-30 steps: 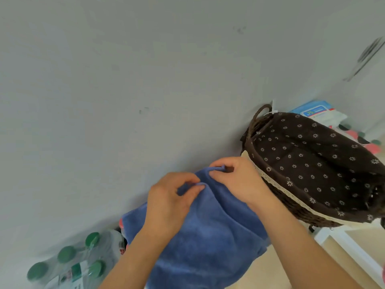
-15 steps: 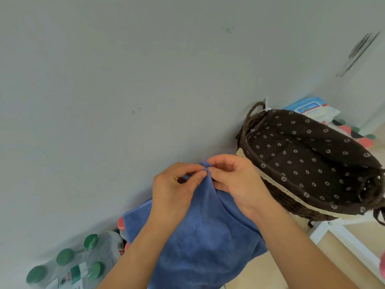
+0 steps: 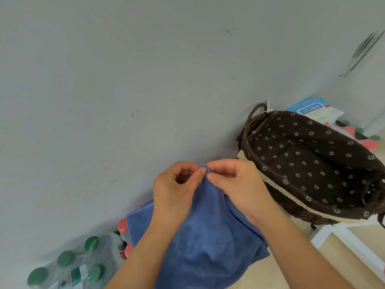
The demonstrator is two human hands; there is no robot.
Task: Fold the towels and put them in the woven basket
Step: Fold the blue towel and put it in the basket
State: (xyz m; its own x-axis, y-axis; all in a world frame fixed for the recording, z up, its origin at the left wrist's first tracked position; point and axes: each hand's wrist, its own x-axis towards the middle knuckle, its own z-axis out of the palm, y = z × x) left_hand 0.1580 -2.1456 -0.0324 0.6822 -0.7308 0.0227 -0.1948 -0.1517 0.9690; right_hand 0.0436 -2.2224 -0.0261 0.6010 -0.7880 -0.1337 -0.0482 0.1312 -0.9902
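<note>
- Mid-frame, held up before the grey wall (image 3: 104, 90): blue towel (image 3: 204, 236), hanging down from one raised corner.
- Left hand (image 3: 175, 188) and right hand (image 3: 235, 182) both pinch that corner, fingertips nearly touching.
- Woven basket (image 3: 291, 207) with dotted brown liner just right of the hands, on a white stand (image 3: 341, 238).
- Green-capped bottles (image 3: 68, 265) bottom left.

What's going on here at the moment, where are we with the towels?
A person is holding a blue towel up in front of the wall, left hand and right hand both pinching the same top corner while the rest hangs down. It is not folded yet. The woven basket stands just to the right on a white frame, and no towel shows on its dotted liner. Green-capped bottles sit at lower left.
</note>
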